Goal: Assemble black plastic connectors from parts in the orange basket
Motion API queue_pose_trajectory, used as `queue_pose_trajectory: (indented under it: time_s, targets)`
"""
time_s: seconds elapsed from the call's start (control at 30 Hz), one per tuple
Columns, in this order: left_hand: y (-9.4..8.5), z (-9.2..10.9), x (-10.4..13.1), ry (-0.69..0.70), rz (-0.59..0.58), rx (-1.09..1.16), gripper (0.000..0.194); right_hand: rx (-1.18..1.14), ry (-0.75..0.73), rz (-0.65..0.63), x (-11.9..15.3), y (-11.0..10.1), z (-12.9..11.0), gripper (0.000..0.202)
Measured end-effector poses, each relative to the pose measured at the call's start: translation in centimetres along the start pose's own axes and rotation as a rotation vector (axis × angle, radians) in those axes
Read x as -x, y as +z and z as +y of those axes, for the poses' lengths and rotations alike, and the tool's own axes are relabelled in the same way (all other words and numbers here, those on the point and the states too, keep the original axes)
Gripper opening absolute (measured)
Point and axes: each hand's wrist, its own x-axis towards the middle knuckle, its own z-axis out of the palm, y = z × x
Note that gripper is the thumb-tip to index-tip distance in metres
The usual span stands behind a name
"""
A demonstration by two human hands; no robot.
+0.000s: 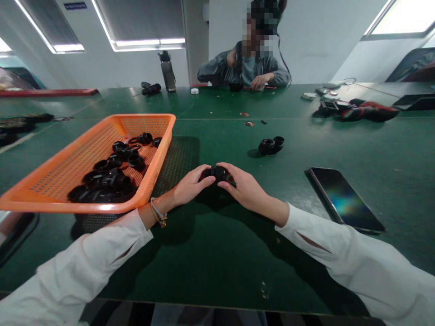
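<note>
Both hands [190, 185] [245, 186] grip a black part [219, 174], apparently cylindrical, between orange basket [102, 208] and phone [345, 197].

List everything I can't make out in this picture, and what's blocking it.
All in the head view:
- Ends of the black part: covered by the left hand and right hand.
- Lowest black pieces in the orange basket: hidden beneath others.
- Dark items at far left: blurred, cut off by the edge.
- Wall sign's lettering: too small.
</note>
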Motion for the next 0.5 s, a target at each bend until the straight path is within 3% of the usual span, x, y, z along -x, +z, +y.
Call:
queue_pose_trajectory:
  time_s: [0.2,0.5]
  targets:
    - [0.0,0.13,-0.04,0.015,-0.004,-0.025,0.028,0.065,-0.105,-0.032,0.06,-0.05,0.49,0.046]
    - [-0.06,0.05,0.0,0.008,-0.041,-0.011,0.029,0.114,-0.139,-0.028,0.12,-0.22,0.32,0.037]
